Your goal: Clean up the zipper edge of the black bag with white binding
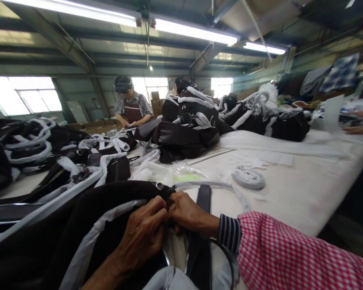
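Note:
A large black bag (105, 197) lies in front of me, its zipper (186, 262) partly undone over a pale lining. White wrapping covers its strap (87, 241). My left hand (147, 227) is closed on the bag's top edge, near the end of the zipper. Right beside it, touching or nearly so, my right hand (184, 209) pinches the same edge just below a metal ring (159, 186). The fingertips of both hands are mostly hidden. A dark flat strap (203, 195) sticks up behind my right wrist.
Piled black bags (184, 135) with white-wrapped straps stand across the table (290, 193); more bags (27, 141) lie at left. A coiled grey-white band (248, 177) and white foam sheets (278, 145) lie at right. A person (133, 104) works across the table; another hand (359, 130) shows at far right.

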A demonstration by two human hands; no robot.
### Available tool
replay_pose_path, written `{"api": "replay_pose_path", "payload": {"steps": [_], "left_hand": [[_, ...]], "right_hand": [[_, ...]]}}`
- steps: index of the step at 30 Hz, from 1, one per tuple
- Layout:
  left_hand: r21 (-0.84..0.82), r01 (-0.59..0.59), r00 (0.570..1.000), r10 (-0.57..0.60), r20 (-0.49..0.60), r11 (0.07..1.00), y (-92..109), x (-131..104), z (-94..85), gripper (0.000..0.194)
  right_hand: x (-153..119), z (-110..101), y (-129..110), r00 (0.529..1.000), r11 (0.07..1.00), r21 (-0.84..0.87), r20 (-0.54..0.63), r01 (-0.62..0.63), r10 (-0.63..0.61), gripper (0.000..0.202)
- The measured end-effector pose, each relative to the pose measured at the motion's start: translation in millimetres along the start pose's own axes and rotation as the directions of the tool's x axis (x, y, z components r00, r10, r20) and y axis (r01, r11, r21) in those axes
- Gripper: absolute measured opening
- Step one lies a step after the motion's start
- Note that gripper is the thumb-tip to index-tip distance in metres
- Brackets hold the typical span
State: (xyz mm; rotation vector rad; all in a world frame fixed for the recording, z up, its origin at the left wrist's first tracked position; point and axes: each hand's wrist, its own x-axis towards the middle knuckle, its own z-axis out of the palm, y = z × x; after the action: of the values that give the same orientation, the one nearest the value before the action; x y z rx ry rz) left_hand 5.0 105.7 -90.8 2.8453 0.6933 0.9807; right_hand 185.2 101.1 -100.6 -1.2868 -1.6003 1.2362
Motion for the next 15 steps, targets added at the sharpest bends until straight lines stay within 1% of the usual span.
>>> {"api": "replay_pose_path", "payload": {"steps": [3,5,6,8,11,13,14,15], "left_hand": [[-0.065,0.067,0.998,-0.066,0.006,0.996,-1.1,0.1,1.1,0.021],[-0.102,0.119,0.993,-0.120,-0.011,0.988,-2.1,0.1,1.2,0.020],[-0.109,0.131,0.990,-0.135,-0.028,0.985,-2.6,0.2,1.1,0.019],[-0.102,0.127,0.989,-0.133,-0.060,0.987,-3.0,0.4,0.4,0.017],[-0.084,0.114,0.988,-0.122,-0.095,0.990,-2.5,0.5,-1.2,0.015],[-0.084,0.127,0.986,-0.135,-0.098,0.988,-1.8,0.3,-2.2,0.015],[-0.088,0.138,0.985,-0.146,-0.095,0.986,-1.6,0.2,-2.5,0.014],[-0.094,0.150,0.983,-0.158,-0.091,0.984,-1.5,0.0,-2.7,0.014]], "right_hand": [[3.2,3.1,3.9,0.996,0.999,-0.040,-0.088,-0.013,0.010,0.008],[2.8,4.7,4.8,0.992,0.996,-0.090,-0.122,0.016,-0.027,0.009],[1.7,4.9,4.6,0.991,0.992,-0.122,-0.119,0.040,-0.055,0.010],[-1.9,3.9,2.6,0.989,0.976,-0.192,-0.083,0.102,-0.120,0.011],[-9.3,0.0,-2.8,0.973,0.931,-0.285,0.030,0.228,-0.229,0.013],[-13.4,-1.2,-5.9,0.960,0.901,-0.333,0.084,0.279,-0.267,0.015],[-14.8,-0.5,-6.6,0.958,0.888,-0.360,0.081,0.286,-0.275,0.015],[-15.6,0.9,-6.8,0.959,0.877,-0.392,0.054,0.277,-0.279,0.014]]}}
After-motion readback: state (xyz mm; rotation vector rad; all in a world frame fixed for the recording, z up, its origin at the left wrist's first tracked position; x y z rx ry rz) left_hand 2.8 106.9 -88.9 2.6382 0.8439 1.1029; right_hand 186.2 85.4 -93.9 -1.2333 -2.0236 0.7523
